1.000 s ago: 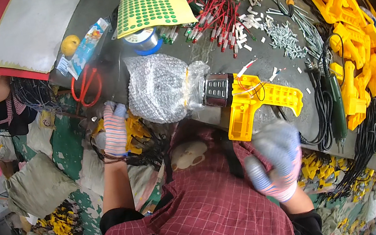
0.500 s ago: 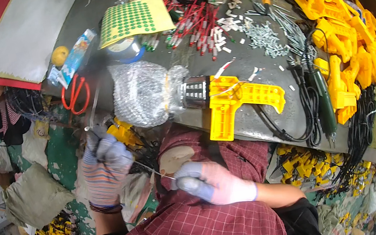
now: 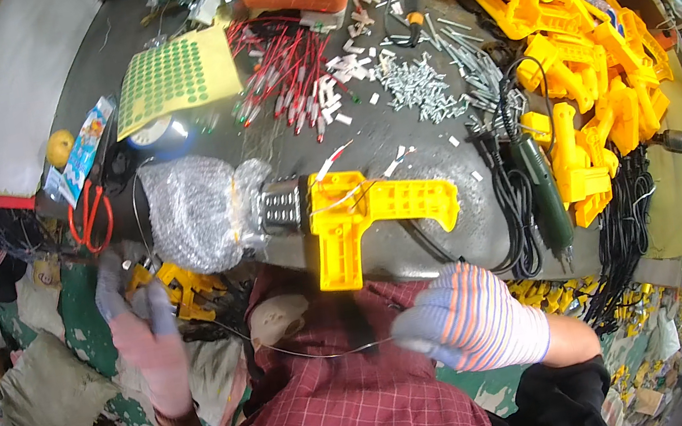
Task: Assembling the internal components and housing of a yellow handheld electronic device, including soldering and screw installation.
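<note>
- Left hand (image 3: 143,334), gloved in pale knit, blurred: raised below the worktop's (image 3: 429,143) near edge at its left end; fingers part curled, and whether they pinch anything cannot be told.
- Small yellow parts (image 3: 181,287): just beside the left hand's fingertips, under the worktop's near edge.
- Red-handled scissors (image 3: 89,219): at the worktop's left edge, above the left hand.
- Bubble-wrap bundle (image 3: 195,211): on the worktop near its near edge, left of centre, touching the metal end of the yellow housing.
- Thin wire (image 3: 311,351): runs in a shallow sag from near the left hand across the plaid shirt (image 3: 349,412) to the right hand; its right end meets the fingertips there.
- Yellow pistol-shaped housing (image 3: 368,208): flat on the worktop at the middle of the near edge, grip pointing toward the person, well apart from both hands.
- Right hand (image 3: 471,327), in a striped glove: below the near edge, right of centre, closed in a pinch on the thin wire.
- Green rotary tool (image 3: 546,195) with black cable: near the worktop's right end.
- Heap of yellow housings (image 3: 574,35): far right corner.
</note>
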Demonstrator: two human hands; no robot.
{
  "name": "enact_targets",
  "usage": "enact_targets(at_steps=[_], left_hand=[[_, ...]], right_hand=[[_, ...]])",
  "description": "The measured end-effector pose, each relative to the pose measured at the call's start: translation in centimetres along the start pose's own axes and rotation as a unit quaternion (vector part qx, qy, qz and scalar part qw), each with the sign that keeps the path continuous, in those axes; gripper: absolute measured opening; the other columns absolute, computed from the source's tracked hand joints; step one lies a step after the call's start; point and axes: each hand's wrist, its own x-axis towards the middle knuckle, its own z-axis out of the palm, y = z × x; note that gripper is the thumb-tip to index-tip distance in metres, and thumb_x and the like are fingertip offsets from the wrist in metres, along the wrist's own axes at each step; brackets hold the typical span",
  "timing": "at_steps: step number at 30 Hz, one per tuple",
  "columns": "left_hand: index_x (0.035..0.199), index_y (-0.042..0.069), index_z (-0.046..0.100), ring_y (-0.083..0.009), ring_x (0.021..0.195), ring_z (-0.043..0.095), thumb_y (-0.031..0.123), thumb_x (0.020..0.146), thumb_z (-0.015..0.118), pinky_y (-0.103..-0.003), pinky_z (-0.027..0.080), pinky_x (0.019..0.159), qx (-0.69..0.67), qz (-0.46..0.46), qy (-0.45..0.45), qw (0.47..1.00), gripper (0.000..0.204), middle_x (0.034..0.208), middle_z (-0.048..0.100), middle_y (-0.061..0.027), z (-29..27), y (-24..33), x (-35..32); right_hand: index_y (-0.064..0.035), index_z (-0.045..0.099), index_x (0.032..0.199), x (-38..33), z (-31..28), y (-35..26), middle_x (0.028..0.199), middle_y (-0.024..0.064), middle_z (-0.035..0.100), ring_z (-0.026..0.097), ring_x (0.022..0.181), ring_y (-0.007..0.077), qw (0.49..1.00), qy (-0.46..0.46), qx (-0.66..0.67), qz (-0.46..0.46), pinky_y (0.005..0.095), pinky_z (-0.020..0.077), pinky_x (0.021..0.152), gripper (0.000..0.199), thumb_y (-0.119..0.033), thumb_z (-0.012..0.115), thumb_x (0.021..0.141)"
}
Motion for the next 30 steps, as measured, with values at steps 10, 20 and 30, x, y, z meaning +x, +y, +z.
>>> enact_targets(at_steps=[10,20,30], left_hand=[[0.101,0.004,0.062,-0.0190,0.080,0.062,0.007,0.088,0.070,-0.032,0.050,0.072,-0.224,0.139,-0.399,0.878,0.015,0.090,0.063,-0.0083,2.1,10.2,2.2],[0.098,0.003,0.063,-0.0189,0.071,0.056,0.000,0.088,0.064,-0.030,0.047,0.066,-0.187,0.131,-0.170,0.959,0.010,0.086,0.061,-0.0072,6.0,10.2,5.3],[0.092,0.005,0.066,-0.0211,0.070,0.057,0.003,0.085,0.070,-0.035,0.047,0.065,-0.163,0.132,-0.164,0.964,0.008,0.086,0.063,-0.0071,8.6,9.5,5.6]], right_hand=[[-0.0104,0.060,0.081,7.0,-6.9,2.1,0.070,0.0074,0.060,0.062,0.066,0.0266,0.938,-0.271,-0.212,0.035,0.0390,0.0482,0.060,0.010,-0.020,0.058,0.077],[-0.0239,0.054,0.131,13.7,-9.2,21.3,0.105,0.0117,0.064,0.064,0.098,0.0354,0.878,0.229,-0.324,0.267,0.0434,0.0534,0.083,0.059,-0.008,0.069,0.076],[-0.0074,0.059,0.102,2.9,-4.2,8.4,0.090,0.0017,0.058,0.057,0.072,0.0082,0.712,0.574,0.348,0.205,0.0210,0.0477,0.066,0.022,-0.022,0.068,0.089]])
